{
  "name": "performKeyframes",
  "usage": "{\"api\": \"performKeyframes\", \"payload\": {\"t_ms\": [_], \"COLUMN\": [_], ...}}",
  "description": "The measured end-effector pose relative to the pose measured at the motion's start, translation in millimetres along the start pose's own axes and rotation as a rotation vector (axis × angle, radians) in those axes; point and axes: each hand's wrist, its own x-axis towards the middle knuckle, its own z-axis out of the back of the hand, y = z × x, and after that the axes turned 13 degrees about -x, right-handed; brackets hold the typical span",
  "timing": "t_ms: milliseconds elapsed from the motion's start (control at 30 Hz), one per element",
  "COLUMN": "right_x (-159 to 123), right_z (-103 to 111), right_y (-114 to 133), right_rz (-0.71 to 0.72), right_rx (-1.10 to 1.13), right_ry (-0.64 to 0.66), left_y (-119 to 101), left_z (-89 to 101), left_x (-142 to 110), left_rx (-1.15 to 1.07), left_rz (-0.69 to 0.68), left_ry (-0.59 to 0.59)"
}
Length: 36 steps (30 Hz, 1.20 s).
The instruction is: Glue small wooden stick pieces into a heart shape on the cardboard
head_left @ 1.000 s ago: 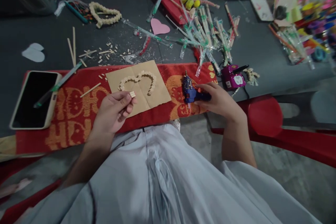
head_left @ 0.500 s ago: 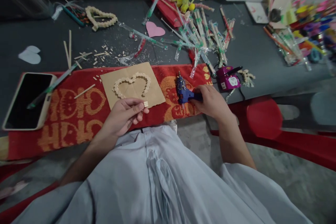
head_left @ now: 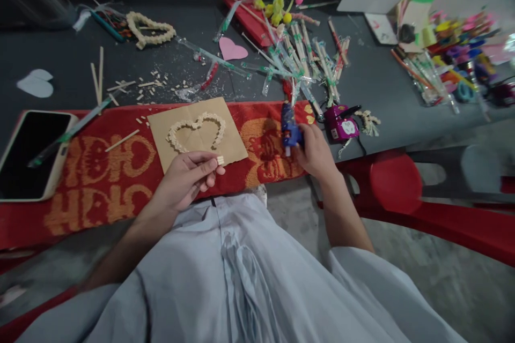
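Between the thumb and fingers of my left hand (head_left: 192,176) are a few short pale wooden stick pieces (head_left: 220,161), held just in front of the brown paper sheet (head_left: 233,144). On that sheet lies a heart outline (head_left: 196,123) built from similar small pieces, with a gap at its lower right side. My right hand (head_left: 316,150) is closed around the handle of a blue glue gun (head_left: 288,127), whose nozzle points toward the far side of the table. A glue stick end shows at the gun's back. My right fingers partly hide the handle.
A red towel (head_left: 120,193) lies under the work, with a phone (head_left: 32,155) at left. Farther back are a pink paper heart (head_left: 233,49), another wooden heart (head_left: 151,30), stick bundles (head_left: 303,48) and scraps. A purple device (head_left: 341,123) sits right, near a red chair (head_left: 396,179).
My right hand has turned the glue gun and seems to have lifted it off the towel. My left hand keeps its pinch on the stick pieces. The whole view has shifted slightly.
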Motion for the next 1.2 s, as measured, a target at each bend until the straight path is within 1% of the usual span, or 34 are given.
{"api": "performKeyframes", "payload": {"t_ms": [100, 167, 200, 267, 333, 367, 467, 567, 833, 1033, 1200], "right_x": [0.5, -0.1, -1.0, -4.5, -9.8, -12.7, -20.5, -24.4, -22.4, -21.8, -19.8], "right_z": [3.0, 8.7, 12.4, 20.4, 27.7, 30.4, 33.6, 31.0, 29.3, 27.9, 32.2], "right_y": [0.1, 10.1, 18.0, 37.3, 57.5, 66.6, 87.0, 98.3, 112.9, 112.3, 112.3], "right_rz": [-0.181, -0.284, -0.306, -0.288, -0.259, -0.235, -0.129, -0.045, 0.005, 0.042, 0.104], "right_rx": [0.303, 0.55, 0.674, 0.917, 1.09, 1.138, 1.194, 1.197, 1.194, 1.244, 1.218], "right_ry": [-0.151, -0.195, -0.195, -0.171, -0.098, -0.05, 0.114, 0.197, 0.258, 0.3, 0.276], "left_y": [0.0, -0.1, -0.2, -1.0, -2.7, -3.9, -7.8, -10.7, -12.9, -12.4, -11.7], "left_z": [1.6, 2.5, 3.0, 3.6, 3.9, 3.8, 3.1, 3.2, 7.1, 10.5, 11.1], "left_x": [1.1, 2.5, 3.1, 3.9, 3.8, 3.3, 1.0, -1.3, -5.8, -8.6, -10.4], "left_rx": [-0.025, -0.068, -0.092, -0.138, -0.164, -0.172, -0.174, -0.165, -0.12, -0.049, -0.011], "left_rz": [-0.021, -0.05, -0.069, -0.111, -0.143, -0.155, -0.165, -0.176, -0.212, -0.265, -0.301], "left_ry": [-0.015, -0.033, -0.041, -0.048, -0.053, -0.059, -0.098, -0.129, -0.147, -0.161, -0.165]}}
